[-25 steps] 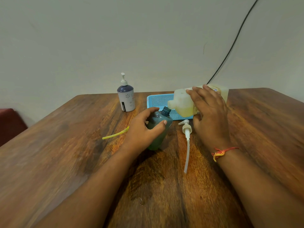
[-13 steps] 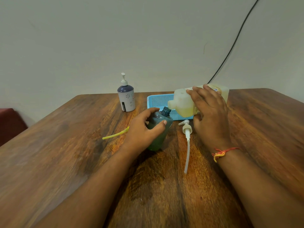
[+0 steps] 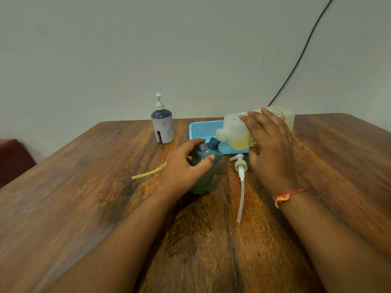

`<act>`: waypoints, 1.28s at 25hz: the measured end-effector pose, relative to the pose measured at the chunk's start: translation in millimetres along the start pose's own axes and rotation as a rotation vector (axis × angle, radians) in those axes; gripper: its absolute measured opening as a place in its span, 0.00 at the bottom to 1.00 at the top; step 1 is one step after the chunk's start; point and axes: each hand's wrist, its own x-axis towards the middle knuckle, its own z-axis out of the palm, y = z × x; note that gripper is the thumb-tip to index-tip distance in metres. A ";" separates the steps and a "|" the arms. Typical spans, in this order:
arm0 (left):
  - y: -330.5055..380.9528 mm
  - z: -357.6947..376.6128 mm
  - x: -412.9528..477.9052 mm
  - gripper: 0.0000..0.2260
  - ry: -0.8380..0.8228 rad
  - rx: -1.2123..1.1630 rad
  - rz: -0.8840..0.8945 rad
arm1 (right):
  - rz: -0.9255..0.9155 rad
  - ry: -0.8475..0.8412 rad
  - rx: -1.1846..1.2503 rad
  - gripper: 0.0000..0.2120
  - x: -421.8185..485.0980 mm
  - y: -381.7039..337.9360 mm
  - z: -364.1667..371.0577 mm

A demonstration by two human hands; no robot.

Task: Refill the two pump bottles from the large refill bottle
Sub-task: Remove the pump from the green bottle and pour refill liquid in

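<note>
- Near the middle of the surface point(image 3: 84, 187), a tilted, uncapped green bottle point(image 3: 212, 173) is gripped in the curled fingers point(image 3: 195, 143) of the left hand point(image 3: 182, 172).
- Over a blue tray point(image 3: 203, 130), the refill bottle point(image 3: 234, 132) is held sideways by the right hand point(image 3: 270, 149), with its spout beside the green bottle's mouth.

The uncapped green bottle point(image 3: 214, 170) tilts, its open neck just under the spout of the pale refill bottle point(image 3: 232, 132), which is tipped sideways with yellow liquid inside. The white bottle point(image 3: 163, 127) stands upright farther back with its pump on, and a loose pump point(image 3: 240, 166) lies beside the green bottle.
</note>
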 end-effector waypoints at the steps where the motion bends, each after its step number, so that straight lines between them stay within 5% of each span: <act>1: -0.4 0.3 0.1 0.23 0.003 0.000 0.001 | -0.001 0.001 0.000 0.39 0.1 0.3 0.0; 32: -0.1 -0.4 0.2 0.24 -0.009 -0.026 -0.011 | -0.007 0.010 -0.014 0.39 1.1 -1.2 -0.7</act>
